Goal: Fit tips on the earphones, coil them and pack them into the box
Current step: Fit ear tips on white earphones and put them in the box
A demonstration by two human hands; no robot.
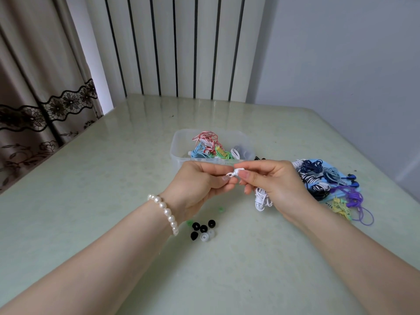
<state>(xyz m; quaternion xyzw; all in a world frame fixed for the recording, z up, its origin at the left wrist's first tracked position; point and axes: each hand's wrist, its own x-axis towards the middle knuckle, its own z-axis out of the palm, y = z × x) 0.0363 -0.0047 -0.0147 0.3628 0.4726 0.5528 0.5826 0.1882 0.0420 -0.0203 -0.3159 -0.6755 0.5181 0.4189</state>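
Nearest on the pale green desk (91,178), at about 6 o'clock from the hands, lies a small cluster of loose ear tips (203,229): several black, two clear, and a couple of green ones just beyond. Above them both hands meet over the middle of the desk. The left hand (200,185), with a pearl bracelet (164,212) on its wrist, pinches one end of a white earbud (235,172) between thumb and fingertips; the right hand (272,183) pinches the other end, its lower fingers curled round the coiled white cable (262,198) that hangs below the palm. At 3 o'clock from the hands a heap of earphones (329,185) in navy, striped, purple and yellow rests on the desk. At 12 o'clock, just behind the hands, stands the clear plastic box (181,144), holding coiled earphones in red-striped, blue, green and white.
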